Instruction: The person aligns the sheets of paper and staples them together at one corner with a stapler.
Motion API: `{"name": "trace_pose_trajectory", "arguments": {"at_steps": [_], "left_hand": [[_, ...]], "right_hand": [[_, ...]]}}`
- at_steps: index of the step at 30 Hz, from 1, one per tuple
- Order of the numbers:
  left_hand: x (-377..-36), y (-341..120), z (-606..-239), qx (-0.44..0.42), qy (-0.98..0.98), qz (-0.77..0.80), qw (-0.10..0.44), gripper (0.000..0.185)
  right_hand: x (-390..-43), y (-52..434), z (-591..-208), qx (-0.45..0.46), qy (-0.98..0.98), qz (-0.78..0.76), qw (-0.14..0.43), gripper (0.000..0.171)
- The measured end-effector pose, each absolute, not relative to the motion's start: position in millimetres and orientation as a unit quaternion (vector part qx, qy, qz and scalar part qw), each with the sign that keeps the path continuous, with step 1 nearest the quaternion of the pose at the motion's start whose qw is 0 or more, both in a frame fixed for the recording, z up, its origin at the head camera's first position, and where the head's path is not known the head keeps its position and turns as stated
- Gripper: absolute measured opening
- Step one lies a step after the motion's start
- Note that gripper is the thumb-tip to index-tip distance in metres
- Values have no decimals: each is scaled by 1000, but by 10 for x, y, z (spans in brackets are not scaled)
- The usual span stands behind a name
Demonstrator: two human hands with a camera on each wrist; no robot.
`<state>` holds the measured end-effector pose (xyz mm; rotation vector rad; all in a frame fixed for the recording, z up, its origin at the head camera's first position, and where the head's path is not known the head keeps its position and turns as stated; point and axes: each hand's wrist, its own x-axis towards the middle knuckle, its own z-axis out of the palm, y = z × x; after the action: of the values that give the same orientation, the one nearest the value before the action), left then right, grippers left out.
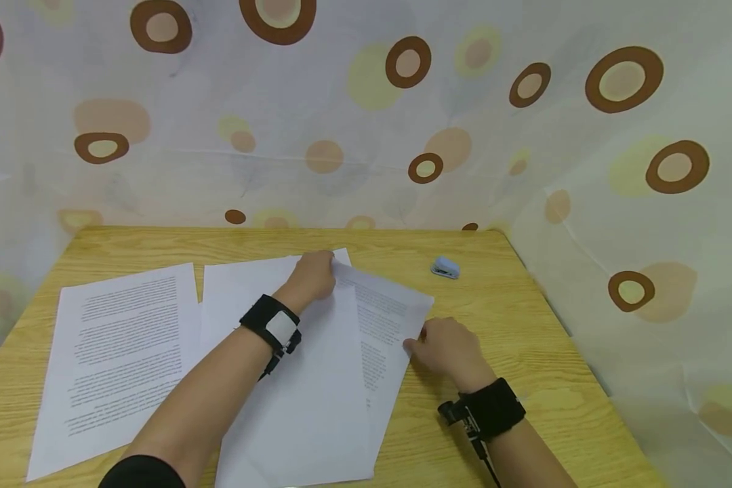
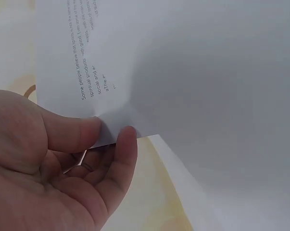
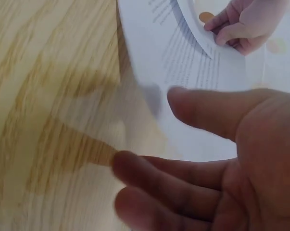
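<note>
My left hand (image 1: 316,270) pinches the far corner of a white sheet (image 1: 305,379) between thumb and a finger and lifts it off the pile. In the left wrist view the left hand (image 2: 113,132) grips that corner, and the sheet (image 2: 207,72) shows printed text on its underside. Beneath lies a printed sheet (image 1: 384,318). My right hand (image 1: 419,343) rests by this sheet's right edge, fingers loosely straight and holding nothing. In the right wrist view the right hand (image 3: 145,130) hovers where the printed sheet (image 3: 183,62) meets the wood.
Another printed sheet (image 1: 122,352) lies flat at the left of the wooden table (image 1: 524,325). A small blue stapler (image 1: 445,268) sits at the far right. A dotted curtain (image 1: 366,122) closes off the back and right side.
</note>
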<state>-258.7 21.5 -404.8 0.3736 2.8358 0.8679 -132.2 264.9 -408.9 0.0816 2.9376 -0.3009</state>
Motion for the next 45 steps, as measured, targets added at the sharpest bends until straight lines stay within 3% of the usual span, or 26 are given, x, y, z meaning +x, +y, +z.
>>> {"name": "trace_pose_trajectory", "arguments": {"at_steps": [8, 14, 24, 45], "left_hand": [[-2570, 171, -3940, 119, 939, 312, 83, 45], [-2541, 146, -3909, 112, 941, 308, 84, 53], [-2552, 132, -3879, 101, 944, 305, 76, 50], [-2561, 93, -3836, 99, 918, 381, 49, 45]], "right_hand": [[-1324, 2714, -3988, 25, 991, -124, 46, 22], [-1323, 2702, -3923, 25, 990, -136, 28, 24], [-1310, 2711, -3860, 9, 986, -166, -29, 24], [-1316, 2699, -3771, 9, 981, -186, -59, 24]]}}
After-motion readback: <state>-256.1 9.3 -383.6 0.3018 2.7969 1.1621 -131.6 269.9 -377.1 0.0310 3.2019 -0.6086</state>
